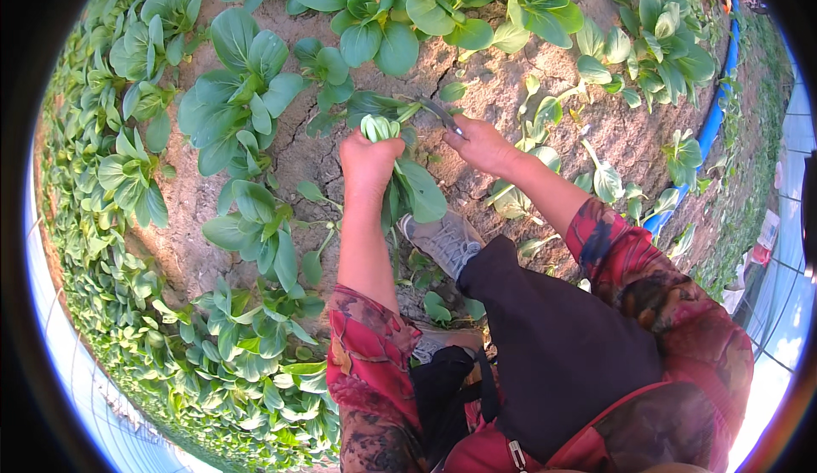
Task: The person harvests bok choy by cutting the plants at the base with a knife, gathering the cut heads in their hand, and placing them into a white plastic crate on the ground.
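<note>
My left hand [370, 159] is closed around a bunch of bok choy, its pale stem ends [380, 128] pointing up out of the fist. The green leaves of the bunch [421, 193] hang down on the right side of that hand. In my right hand [483, 145] is a small knife with a curved dark blade [439, 115], aimed up and to the left. The blade's tip lies close to a green leaf stalk [408, 112] just beyond the left fist; whether they touch I cannot tell.
Leafy bok choy plants [242, 93] grow on the left and at the top [383, 10]. Loose leaves [606, 179] lie on the cracked soil [479, 77] at right. A blue hose [715, 112] runs along the right. My grey shoe [443, 243] stands below the hands.
</note>
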`<state>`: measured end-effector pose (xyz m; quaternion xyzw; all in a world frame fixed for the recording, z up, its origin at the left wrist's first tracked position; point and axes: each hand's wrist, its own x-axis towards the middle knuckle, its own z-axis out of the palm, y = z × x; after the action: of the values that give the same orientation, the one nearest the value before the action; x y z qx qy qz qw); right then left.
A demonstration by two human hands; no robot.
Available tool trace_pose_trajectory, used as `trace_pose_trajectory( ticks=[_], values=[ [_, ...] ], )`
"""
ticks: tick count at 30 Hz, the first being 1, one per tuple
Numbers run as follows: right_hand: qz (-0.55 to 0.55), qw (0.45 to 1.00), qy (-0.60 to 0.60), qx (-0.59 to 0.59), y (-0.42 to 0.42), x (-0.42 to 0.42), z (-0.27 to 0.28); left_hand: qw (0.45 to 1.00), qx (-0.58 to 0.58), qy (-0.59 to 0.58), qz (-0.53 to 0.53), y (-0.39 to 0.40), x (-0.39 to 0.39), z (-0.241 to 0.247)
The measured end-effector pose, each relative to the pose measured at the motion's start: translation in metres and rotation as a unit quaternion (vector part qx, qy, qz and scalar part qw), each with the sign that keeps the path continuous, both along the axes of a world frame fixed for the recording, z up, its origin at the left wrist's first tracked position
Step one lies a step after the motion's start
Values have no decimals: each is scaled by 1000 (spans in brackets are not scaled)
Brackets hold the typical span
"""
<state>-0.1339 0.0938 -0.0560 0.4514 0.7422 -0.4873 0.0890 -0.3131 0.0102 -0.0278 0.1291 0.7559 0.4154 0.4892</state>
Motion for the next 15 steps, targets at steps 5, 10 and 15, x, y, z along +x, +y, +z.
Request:
trace_pose_trajectory(
  ticks=[5, 10, 15],
  values=[
    [8, 1000, -6, 3, 2, 5, -1, 994, -15, -88, 59, -9, 15, 2],
    [30, 999, -42, -5, -7, -3, 9, 979, 18, -157, 130, -29, 11, -6],
    [-252, 937, 133, -201, -25, -1, 5, 960, 57, -229, 149, -46, 13, 8]
  ],
)
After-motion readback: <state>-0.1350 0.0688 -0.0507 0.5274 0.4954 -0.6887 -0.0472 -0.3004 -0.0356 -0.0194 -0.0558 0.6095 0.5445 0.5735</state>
